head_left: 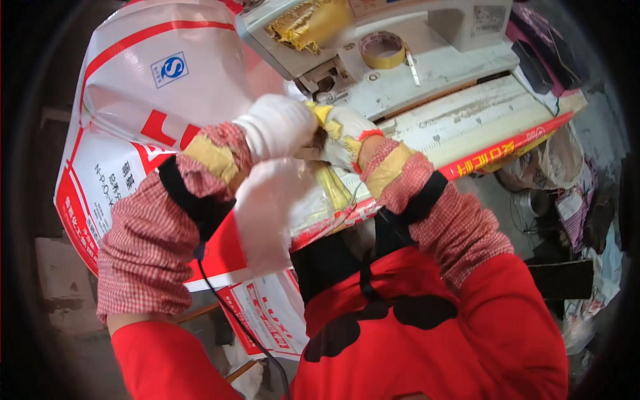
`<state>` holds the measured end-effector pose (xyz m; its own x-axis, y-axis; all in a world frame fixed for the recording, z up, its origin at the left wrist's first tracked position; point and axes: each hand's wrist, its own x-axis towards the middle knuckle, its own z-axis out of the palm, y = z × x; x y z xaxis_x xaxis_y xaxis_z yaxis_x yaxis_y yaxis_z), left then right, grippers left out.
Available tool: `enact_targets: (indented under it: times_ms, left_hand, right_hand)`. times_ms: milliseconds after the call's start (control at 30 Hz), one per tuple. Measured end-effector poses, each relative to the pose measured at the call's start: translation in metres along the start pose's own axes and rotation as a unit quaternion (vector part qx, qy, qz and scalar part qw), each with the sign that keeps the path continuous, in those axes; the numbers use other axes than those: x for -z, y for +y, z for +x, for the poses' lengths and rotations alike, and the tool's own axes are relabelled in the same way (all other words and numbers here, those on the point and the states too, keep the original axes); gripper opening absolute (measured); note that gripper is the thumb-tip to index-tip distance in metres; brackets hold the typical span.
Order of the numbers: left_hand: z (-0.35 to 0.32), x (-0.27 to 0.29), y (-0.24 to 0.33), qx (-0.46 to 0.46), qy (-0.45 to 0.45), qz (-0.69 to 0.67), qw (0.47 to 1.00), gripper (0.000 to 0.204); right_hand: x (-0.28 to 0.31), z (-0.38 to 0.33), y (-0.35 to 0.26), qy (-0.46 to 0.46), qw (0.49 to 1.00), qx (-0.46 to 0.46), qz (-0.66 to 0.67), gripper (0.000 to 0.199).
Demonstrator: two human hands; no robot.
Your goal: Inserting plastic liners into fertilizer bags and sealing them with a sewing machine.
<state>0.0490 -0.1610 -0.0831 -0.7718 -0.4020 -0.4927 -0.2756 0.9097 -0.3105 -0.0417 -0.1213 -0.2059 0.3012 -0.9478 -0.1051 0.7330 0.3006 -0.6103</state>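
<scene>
My left hand [277, 127], in a white knit glove, is closed at the edge of a large white and red plastic sack [200, 87]. The sack spreads out to the left and hangs below that hand. Almost touching it, my right hand [343, 137] wears a worn white glove with yellow fingers. Its fingers are curled together, and what lies between them is hidden. Both hands are just in front of the needle end of a sewing machine [433, 67]. Below my right hand is a bundle of yellowish strips [333, 187].
On the machine's bed rests a roll of tape [382, 51] beside a thin white stick [413, 67]. A red printed strip [493, 157] runs along the table's front edge. More printed sacks [267, 313] lie below. Plastic bags and cloth [577, 193] are heaped at right. A black cable [233, 313] hangs by my left arm.
</scene>
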Motion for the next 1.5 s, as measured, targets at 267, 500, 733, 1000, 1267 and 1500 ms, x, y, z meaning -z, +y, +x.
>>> enact_targets:
  times_ms: [267, 500, 733, 1000, 1267, 1500]
  left_hand:
    - [-0.010, -0.015, -0.073, 0.061, 0.000, 0.011, 0.998, 0.012]
    - [-0.194, 0.061, -0.007, 0.070, 0.269, 0.155, 0.948, 0.007]
    - [-0.339, -0.042, 0.012, 0.251, 0.640, 0.151, 0.710, 0.045]
    - [-0.384, -0.241, 0.143, 0.464, 0.528, -0.695, 0.154, 0.032]
    - [-0.358, -0.221, 0.182, 0.454, 0.498, -0.691, 0.260, 0.029]
    - [-0.431, -0.289, 0.304, 0.494, 0.510, -0.670, 0.219, 0.031]
  right_hand:
    - [-0.049, 0.005, 0.009, 0.150, 0.684, 0.269, -0.661, 0.071]
    - [-0.073, 0.050, 0.014, 0.094, 0.252, 0.221, -0.937, 0.037]
    - [-0.209, -0.009, 0.061, -0.346, 0.678, -0.031, -0.648, 0.040]
    - [-0.191, -0.094, 0.167, -0.550, 0.511, 0.195, -0.631, 0.026]
    - [-0.109, -0.105, 0.083, -0.356, 0.903, -0.231, -0.061, 0.037]
    - [-0.020, -0.036, 0.079, -0.127, 0.983, -0.086, 0.101, 0.069]
